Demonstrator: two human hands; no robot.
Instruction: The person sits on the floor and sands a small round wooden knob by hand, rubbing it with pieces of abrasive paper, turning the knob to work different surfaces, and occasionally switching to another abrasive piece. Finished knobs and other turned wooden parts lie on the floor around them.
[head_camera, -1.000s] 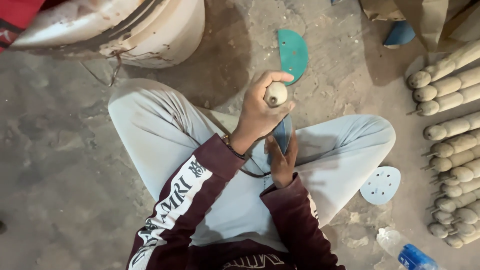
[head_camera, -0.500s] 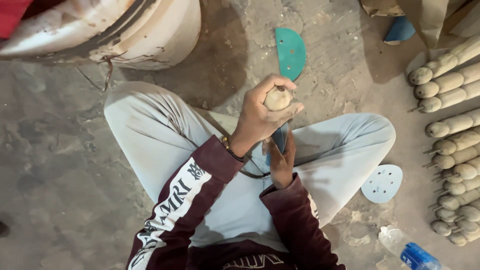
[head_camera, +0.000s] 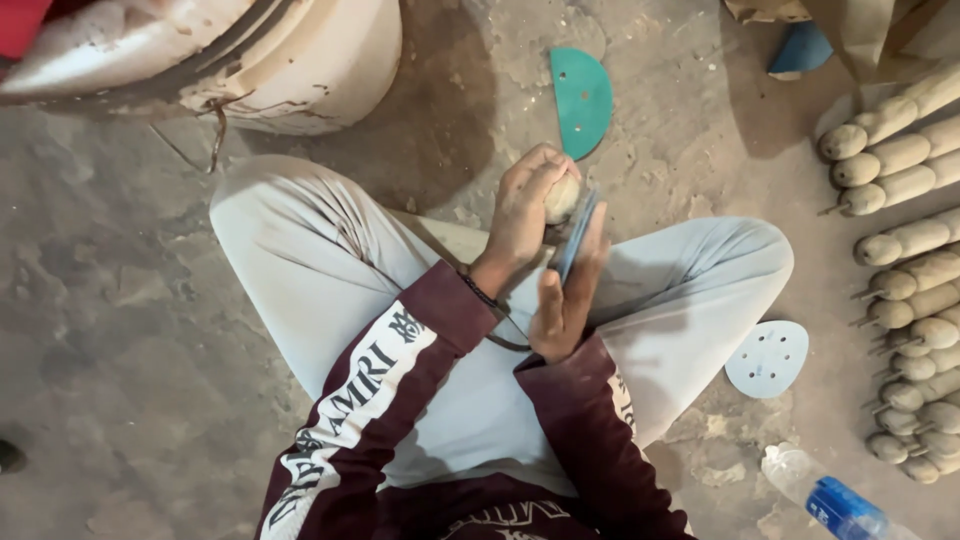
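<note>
- Two hands meeting over lap, above crossed legs.
- L hand (head_camera: 522, 215): grip curled tight round pale wooden knob (head_camera: 561, 198), knob end pointing fwd-right.
- R hand (head_camera: 565, 300): pinching blue sanding sheet (head_camera: 576, 235) edge-on, touching knob's right side.

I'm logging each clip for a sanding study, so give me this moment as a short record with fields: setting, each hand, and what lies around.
setting: person sits cross-legged on a dusty concrete floor
left hand: wrapped around a round-ended wooden piece
right hand: presses a blue sanding sheet against that piece
ahead: green half-disc of sandpaper, large pale drum
right side: rows of turned wooden pieces, pale perforated sanding disc, plastic bottle with a blue label
</note>
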